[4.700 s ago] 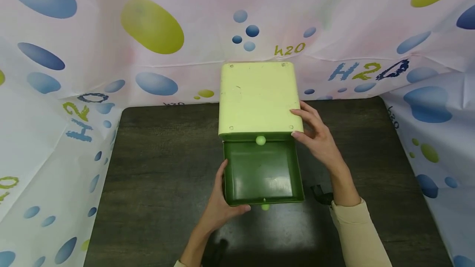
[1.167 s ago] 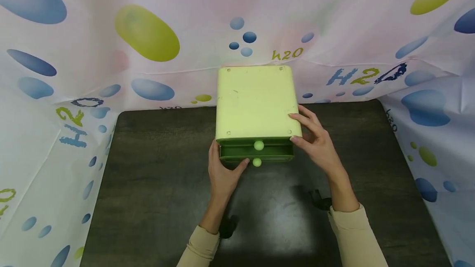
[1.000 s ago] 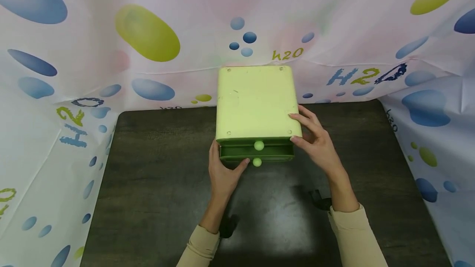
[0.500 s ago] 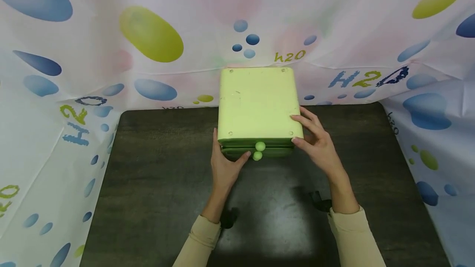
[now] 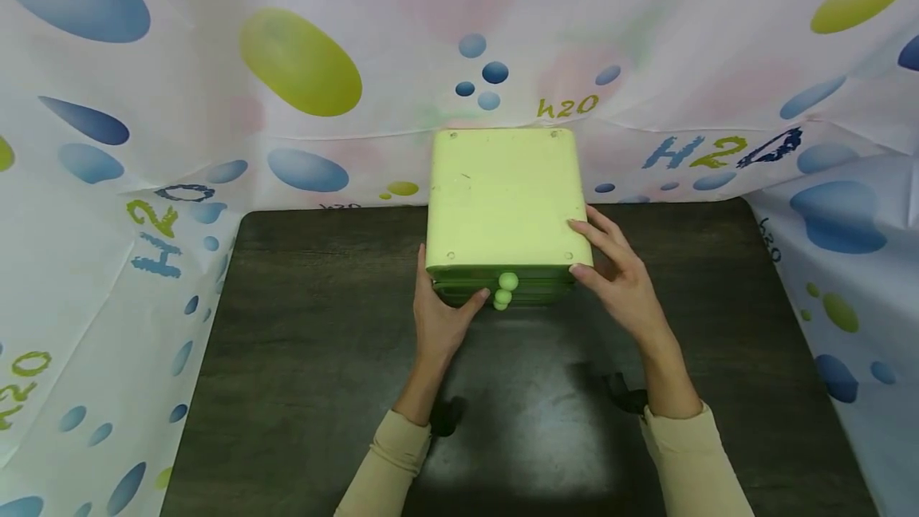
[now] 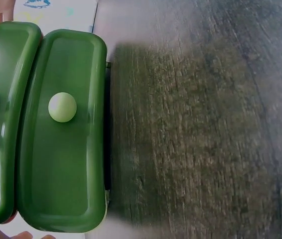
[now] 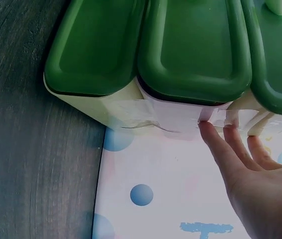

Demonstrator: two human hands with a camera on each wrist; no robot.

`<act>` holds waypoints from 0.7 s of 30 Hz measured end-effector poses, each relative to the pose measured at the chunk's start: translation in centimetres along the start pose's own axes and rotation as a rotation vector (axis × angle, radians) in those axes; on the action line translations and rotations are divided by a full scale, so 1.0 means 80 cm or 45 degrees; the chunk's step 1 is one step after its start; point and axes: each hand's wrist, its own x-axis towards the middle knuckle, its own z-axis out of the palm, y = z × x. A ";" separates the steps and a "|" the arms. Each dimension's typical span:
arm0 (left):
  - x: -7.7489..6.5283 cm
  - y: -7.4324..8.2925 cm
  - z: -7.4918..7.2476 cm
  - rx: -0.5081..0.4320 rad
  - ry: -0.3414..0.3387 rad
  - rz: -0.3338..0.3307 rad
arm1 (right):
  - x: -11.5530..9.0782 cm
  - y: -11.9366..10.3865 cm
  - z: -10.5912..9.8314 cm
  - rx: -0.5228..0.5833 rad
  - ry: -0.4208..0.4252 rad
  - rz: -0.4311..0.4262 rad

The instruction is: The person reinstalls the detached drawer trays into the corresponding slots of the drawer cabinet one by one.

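Note:
A small drawer unit [image 5: 508, 198] with a pale yellow top stands at the back of the dark table. Its green drawer fronts [image 6: 64, 164] carry round light green knobs [image 6: 62, 107], and all sit pushed in. With fingers stretched along the unit's left side, my left hand [image 5: 439, 321] presses its thumb against a drawer front beside the knobs. My right hand [image 5: 623, 282] rests on the right side near the front corner, fingertips on the edge of the top. In the right wrist view, those fingers [image 7: 225, 154] touch the side wall, where clear tape [image 7: 131, 109] shows.
The dark wood-look table [image 5: 309, 357] spreads around the unit. Behind and at both sides hangs a white sheet [image 5: 402, 38] with blue and green spots and "H2O" lettering. Dark wrist camera mounts [image 5: 448, 415] sit at both wrists.
The lower drawer, far out at first with its inside showing, has slid back into the unit under my left hand, which moved forward with it. My right hand stayed at the right side.

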 end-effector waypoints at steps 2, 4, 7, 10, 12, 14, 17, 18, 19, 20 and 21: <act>0.001 0.001 0.000 -0.001 -0.001 0.011 | -0.001 -0.001 0.000 -0.032 0.007 -0.011; 0.002 0.001 0.000 0.008 -0.004 0.022 | -0.002 -0.003 0.000 -0.092 0.020 -0.022; 0.003 -0.001 0.001 0.013 -0.010 0.035 | -0.004 -0.005 0.000 -0.185 0.038 -0.014; 0.003 -0.003 0.000 0.012 -0.016 0.047 | -0.006 -0.007 0.000 -0.232 0.051 0.026; 0.004 -0.004 0.000 -0.001 -0.018 0.059 | -0.006 -0.008 0.001 -0.238 0.055 0.056; 0.005 -0.005 -0.001 -0.021 -0.024 0.071 | -0.007 -0.009 0.001 -0.250 0.062 0.087; 0.006 -0.007 -0.001 -0.045 -0.035 0.077 | -0.007 -0.008 0.002 -0.275 0.068 0.121; 0.007 -0.006 -0.002 -0.051 -0.040 0.080 | -0.008 -0.008 0.002 -0.284 0.068 0.132; 0.007 -0.006 -0.003 -0.053 -0.046 0.079 | -0.008 -0.011 0.003 -0.293 0.066 0.141; 0.006 0.001 -0.005 -0.060 -0.056 0.067 | -0.007 -0.017 0.005 -0.297 0.060 0.143; 0.005 0.001 -0.007 -0.058 -0.061 0.062 | -0.007 -0.021 0.007 -0.305 0.053 0.142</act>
